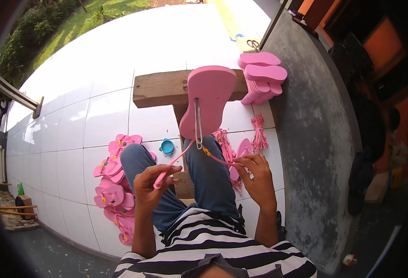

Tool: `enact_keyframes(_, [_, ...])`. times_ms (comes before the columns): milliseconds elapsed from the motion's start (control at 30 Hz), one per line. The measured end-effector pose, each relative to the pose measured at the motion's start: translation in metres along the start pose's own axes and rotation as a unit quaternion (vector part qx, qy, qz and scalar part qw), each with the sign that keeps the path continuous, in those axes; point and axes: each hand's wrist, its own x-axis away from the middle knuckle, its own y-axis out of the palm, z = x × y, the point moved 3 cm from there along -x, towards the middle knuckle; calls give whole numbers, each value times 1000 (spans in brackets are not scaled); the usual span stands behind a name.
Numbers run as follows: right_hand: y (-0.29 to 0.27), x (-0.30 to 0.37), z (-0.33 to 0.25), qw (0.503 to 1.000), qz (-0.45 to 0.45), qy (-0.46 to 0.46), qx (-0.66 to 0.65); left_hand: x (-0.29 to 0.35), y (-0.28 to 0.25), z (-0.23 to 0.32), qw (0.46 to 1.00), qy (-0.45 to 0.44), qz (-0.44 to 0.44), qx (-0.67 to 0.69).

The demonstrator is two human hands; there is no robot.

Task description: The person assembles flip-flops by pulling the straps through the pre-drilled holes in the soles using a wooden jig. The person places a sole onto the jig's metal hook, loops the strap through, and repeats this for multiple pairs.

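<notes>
A pink flip-flop sole [212, 95] stands against the wooden crosspiece before me, its toe end low. A looped metal wire [198, 121] runs down from a point on the sole. Just below it hangs a pink strap [217, 159] with a small yellow ornament [206, 151], spread into two arms. My left hand [149, 184] grips one arm, whose thick end sticks out past the fingers. Between thumb and fingers, my right hand [256, 178] pinches the other arm. Whether the strap is hooked on the wire I cannot tell.
The wooden crosspiece [160, 88] stands over my knees. Finished pink flip-flops [109, 195] pile up at left, near a small blue cup [167, 147]. At right are stacked pink soles [265, 74], bundled pink straps [259, 133] and, farther back, scissors [253, 45]. A grey ledge [308, 120] bounds the right side.
</notes>
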Motion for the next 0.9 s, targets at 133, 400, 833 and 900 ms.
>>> enact_keyframes(133, [4, -26, -64, 955, 5, -117, -273, -20, 13, -4, 986, -55, -155, 3])
enact_keyframes(400, [28, -41, -71, 865, -71, -184, -461, -39, 33, -16, 959, -84, -220, 159])
enact_keyframes(833, [30, -59, -82, 817, 133, -84, -555, -126, 27, 54, 970, 218, 68, -80])
enact_keyframes(900, [29, -61, -83, 834, 145, -108, -521, -148, 28, 67, 937, 267, 78, -212])
